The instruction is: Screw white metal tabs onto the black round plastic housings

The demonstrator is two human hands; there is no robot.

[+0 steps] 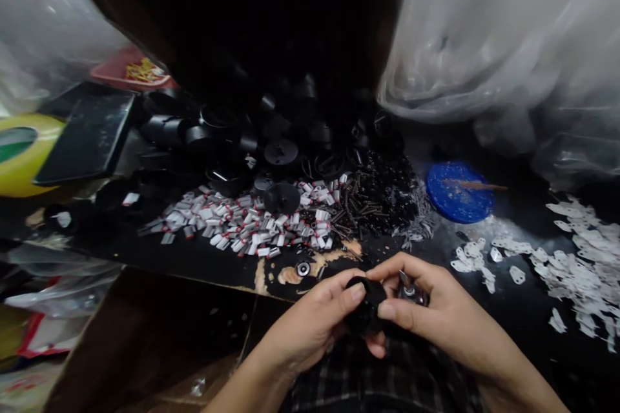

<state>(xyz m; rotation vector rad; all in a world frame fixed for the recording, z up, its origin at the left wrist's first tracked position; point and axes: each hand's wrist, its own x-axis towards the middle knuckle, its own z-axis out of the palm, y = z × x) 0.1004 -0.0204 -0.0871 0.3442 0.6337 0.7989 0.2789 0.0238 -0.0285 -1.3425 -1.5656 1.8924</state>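
Head view: low in it, just in front of a black, scuffed worktop [203, 261], my left hand [324, 310] is curled round a small, dark, rounded part [372, 297], its thumb pressed on the near side. My right hand [431, 300] closes in from the other side, thumb and fingertips on the same part, and a dark tool with a shiny metal tip [409, 293] lies tucked within its fingers. The part sits between my two hands, above my dark plaid clothing [382, 381]; its details are too dark to make out. I judge it to be light, stiff plastic, perhaps a little slippery where smooth, so opposite sides of its outer wall are the best hold, with gentle pressure in case the wall is thin. Beyond my hands lie a heap of small white-and-grey sleeves with red bands [247, 222], a pile of thin dark coil springs [353, 203] and black discs and cylinders [281, 152]. On the right are a round blue lid [445, 197] with a brown stick [472, 185] across it, and scattered flat white plates [576, 258].
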